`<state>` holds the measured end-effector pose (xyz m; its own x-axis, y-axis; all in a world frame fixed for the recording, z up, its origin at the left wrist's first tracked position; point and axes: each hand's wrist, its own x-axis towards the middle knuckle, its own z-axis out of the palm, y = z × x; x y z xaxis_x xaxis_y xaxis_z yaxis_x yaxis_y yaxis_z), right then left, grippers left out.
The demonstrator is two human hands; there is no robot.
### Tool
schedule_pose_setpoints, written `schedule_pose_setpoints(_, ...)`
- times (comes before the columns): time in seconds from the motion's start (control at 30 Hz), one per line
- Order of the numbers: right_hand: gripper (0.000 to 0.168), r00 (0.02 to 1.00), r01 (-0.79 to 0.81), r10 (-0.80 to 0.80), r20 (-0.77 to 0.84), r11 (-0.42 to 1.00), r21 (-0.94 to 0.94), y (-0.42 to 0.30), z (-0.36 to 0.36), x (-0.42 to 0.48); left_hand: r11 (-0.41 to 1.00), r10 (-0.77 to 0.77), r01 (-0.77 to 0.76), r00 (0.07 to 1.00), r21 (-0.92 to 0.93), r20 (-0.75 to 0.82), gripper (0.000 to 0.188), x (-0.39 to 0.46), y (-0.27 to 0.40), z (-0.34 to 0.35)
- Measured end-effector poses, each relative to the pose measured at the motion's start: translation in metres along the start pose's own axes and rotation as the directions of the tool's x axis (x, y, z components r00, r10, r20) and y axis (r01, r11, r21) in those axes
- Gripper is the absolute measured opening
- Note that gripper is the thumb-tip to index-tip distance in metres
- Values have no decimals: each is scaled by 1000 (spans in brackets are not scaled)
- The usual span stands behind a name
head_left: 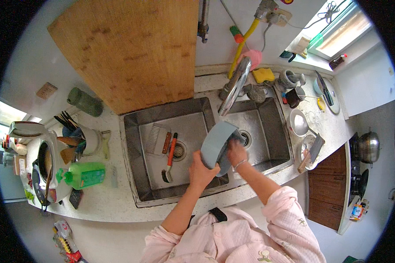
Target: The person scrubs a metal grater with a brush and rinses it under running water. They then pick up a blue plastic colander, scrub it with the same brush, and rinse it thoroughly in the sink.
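A light blue-grey bowl (216, 142) is tilted on its side above the divider of the double steel sink (194, 123). My left hand (200, 171) grips its near rim, thumb over the edge and fingers along the outside. Inside the opening is my right hand (237, 154), its fingers against the inner wall and partly hidden; whether it holds anything I cannot tell. Just beyond the bowl, the chrome faucet (236, 86) arches over the sink. In the left basin lie a brush (171, 154) with an orange handle and a crinkle cutter (156, 139) with a wavy metal blade.
A large wooden board (135, 49) leans on the wall behind the left basin. Left on the counter are a green bottle (85, 175), a utensil holder (91, 139) and a rice cooker (47, 161). At right stand a ladle (302, 126), a cleaver (314, 149) on a plate, and a mortar (287, 80).
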<state>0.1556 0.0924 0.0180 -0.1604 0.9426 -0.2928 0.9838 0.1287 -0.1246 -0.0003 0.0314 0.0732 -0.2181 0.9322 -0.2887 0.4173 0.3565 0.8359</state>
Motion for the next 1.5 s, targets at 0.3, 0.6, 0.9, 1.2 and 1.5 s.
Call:
schedule_pose_setpoints(0.3,18,962,174,-209,-173,964,-201,2,17,7,998,26,-29,999,-51,-45,66,-2,-12,13)
schedule_pose_setpoints(0.6,13,959,284,-284,14,957,-55,-24,27,-28,962,-19,8,999,-273,-37,63,-15,-43,21)
schedule_pose_setpoints(0.9,13,973,214,-214,84,977,13,-23,23,-33,962,47,-68,995,-266,-85,65,-18,-50,30)
schedule_pose_setpoints(1.2,13,990,-60,-55,130,670,740,-55,3,-51,876,21,-74,993,-477,-115,67,-20,-55,28)
schedule_pose_setpoints(1.5,14,866,481,-484,-125,875,-54,-23,26,-58,792,54,-101,994,-602,-96,68,-18,-61,30)
